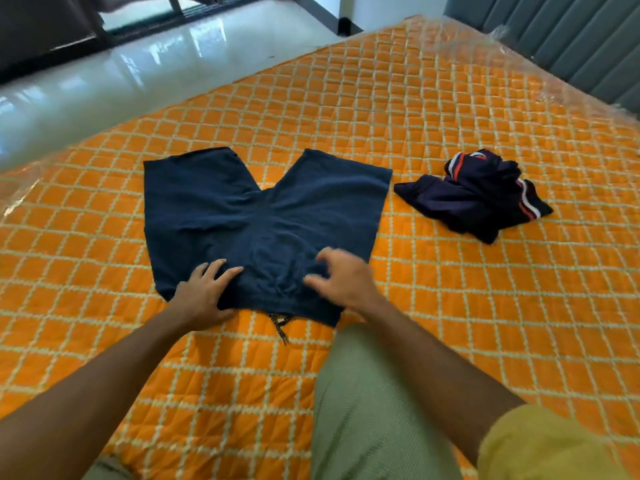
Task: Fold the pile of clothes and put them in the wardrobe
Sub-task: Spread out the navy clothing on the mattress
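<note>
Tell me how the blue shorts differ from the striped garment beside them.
The shorts lie spread flat; the striped garment sits crumpled. The shorts are plain; the garment bears red-and-white stripes. The left hand rests on the shorts; none touches the garment. Both are dark, on the quilt.

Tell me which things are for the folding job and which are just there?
For the job: navy shorts, spread flat; crumpled striped garment; left hand pressing the shorts; right hand at their waistband.
Just there: orange quilt; shiny floor; grey headboard.
</note>
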